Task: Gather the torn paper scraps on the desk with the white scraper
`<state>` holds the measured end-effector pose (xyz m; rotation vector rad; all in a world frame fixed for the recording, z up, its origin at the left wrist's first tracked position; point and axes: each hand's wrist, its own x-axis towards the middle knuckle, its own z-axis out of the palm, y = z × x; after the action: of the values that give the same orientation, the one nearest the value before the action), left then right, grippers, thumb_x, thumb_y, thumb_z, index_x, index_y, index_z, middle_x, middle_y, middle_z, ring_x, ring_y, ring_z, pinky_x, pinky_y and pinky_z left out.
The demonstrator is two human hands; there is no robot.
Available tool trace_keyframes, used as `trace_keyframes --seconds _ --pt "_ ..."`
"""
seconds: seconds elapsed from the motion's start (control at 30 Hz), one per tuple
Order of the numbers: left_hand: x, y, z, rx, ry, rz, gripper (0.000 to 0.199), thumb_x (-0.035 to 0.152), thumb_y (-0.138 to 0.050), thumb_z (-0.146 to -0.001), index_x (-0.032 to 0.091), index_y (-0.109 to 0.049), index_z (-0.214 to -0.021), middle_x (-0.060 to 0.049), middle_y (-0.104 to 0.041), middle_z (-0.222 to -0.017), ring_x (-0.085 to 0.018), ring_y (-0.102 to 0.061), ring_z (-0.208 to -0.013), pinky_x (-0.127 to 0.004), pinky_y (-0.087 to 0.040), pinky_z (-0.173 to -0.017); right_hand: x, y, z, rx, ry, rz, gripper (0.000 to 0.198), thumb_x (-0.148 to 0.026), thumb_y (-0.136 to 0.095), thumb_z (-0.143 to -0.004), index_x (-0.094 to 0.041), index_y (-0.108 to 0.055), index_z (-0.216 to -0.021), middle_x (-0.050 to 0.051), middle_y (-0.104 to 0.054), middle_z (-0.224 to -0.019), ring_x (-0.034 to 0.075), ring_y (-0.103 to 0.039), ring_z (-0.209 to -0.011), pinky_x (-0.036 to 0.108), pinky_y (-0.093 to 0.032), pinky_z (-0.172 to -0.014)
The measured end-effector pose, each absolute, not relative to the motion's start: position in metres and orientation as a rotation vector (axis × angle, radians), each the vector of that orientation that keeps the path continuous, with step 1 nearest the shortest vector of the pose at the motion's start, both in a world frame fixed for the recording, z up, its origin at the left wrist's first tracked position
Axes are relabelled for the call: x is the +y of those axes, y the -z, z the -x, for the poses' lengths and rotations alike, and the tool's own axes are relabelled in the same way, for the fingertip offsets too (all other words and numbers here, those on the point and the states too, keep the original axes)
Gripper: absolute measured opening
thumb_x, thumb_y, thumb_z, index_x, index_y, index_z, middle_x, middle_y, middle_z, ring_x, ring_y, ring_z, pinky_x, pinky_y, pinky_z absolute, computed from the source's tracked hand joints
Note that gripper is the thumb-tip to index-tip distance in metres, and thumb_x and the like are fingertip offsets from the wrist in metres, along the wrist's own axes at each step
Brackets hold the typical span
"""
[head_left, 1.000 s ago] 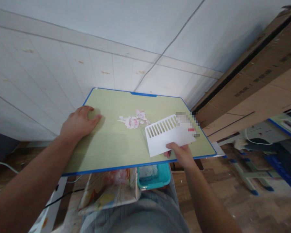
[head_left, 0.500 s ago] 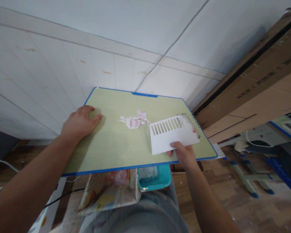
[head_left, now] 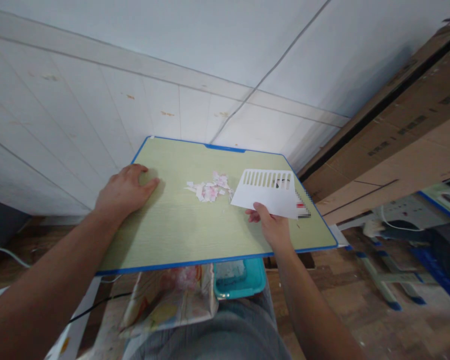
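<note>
My right hand (head_left: 270,224) grips a white card (head_left: 268,200) by its near edge, thumb on top. A row of several slots is cut along the card's far side. Beneath and behind it, at the right of the tabletop, lies a partly hidden item (head_left: 303,205) with a red mark, blurred out in part. A small heap of pale pink and white paper scraps (head_left: 210,189) lies to the card's left. My left hand (head_left: 124,189) rests on the left edge of the table, thumb stretched out and nothing held.
The light green tabletop (head_left: 165,225) has a blue rim and stands near a white panelled wall (head_left: 153,110). Cardboard boxes (head_left: 405,130) lean at the right. Below the front edge are a turquoise basket (head_left: 260,280) and a patterned bag (head_left: 187,310).
My right hand has moved slightly left and up, turning the card so its slotted side faces the wall. The left hand and the paper scraps have stayed put.
</note>
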<state>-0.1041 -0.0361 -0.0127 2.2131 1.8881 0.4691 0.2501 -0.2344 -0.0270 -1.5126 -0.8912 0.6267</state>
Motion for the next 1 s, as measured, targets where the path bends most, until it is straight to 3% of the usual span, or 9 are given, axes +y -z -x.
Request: trace_keyframes --seconds 0.33,0.53,0.73,1.0 --pt "-0.035 0.016 0.104 1.887 -0.491 -2.227 0.081 0.063 -0.047 -0.107 0.009 -0.064 -0.165 -0.026 -0.063 -0.178 -0.048 -0.06 -0.166 -0.064 -0.046 -0.143 -0.243 0.026 -0.256 -0.856 -0.687 1.5 0.029 -0.054 -0.083 -0.08 -0.027 -0.076 -0.073 0.008 -0.084 -0.068 0.026 -0.071 -0.055 0.04 -0.061 -0.06" --pt "-0.03 0.02 0.107 1.893 -0.493 -2.245 0.079 0.062 -0.049 -0.108 0.009 -0.065 -0.164 -0.026 -0.065 -0.176 -0.046 -0.062 -0.164 -0.062 -0.047 -0.142 -0.249 0.026 -0.256 -0.903 -0.669 1.526 0.029 -0.052 -0.083 -0.083 -0.026 -0.077 -0.072 0.007 -0.084 -0.069 0.026 -0.075 -0.058 0.04 -0.065 -0.067" --pt "-0.031 0.02 0.106 1.902 -0.479 -2.228 0.083 0.066 -0.047 -0.107 0.01 -0.064 -0.166 -0.025 -0.063 -0.179 -0.047 -0.059 -0.167 -0.063 -0.046 -0.144 -0.256 0.022 -0.252 -0.883 -0.717 1.474 0.029 -0.053 -0.083 -0.081 -0.025 -0.078 -0.071 0.008 -0.083 -0.067 0.025 -0.071 -0.054 0.038 -0.061 -0.059" --pt "-0.033 0.016 0.104 1.904 -0.473 -2.23 0.081 0.062 -0.047 -0.107 0.009 -0.064 -0.165 -0.025 -0.064 -0.178 -0.047 -0.062 -0.165 -0.063 -0.046 -0.144 -0.259 0.025 -0.253 -1.002 -0.695 1.507 0.031 -0.049 -0.079 -0.086 -0.026 -0.079 -0.065 0.008 -0.084 -0.068 0.025 -0.075 -0.06 0.039 -0.063 -0.069"
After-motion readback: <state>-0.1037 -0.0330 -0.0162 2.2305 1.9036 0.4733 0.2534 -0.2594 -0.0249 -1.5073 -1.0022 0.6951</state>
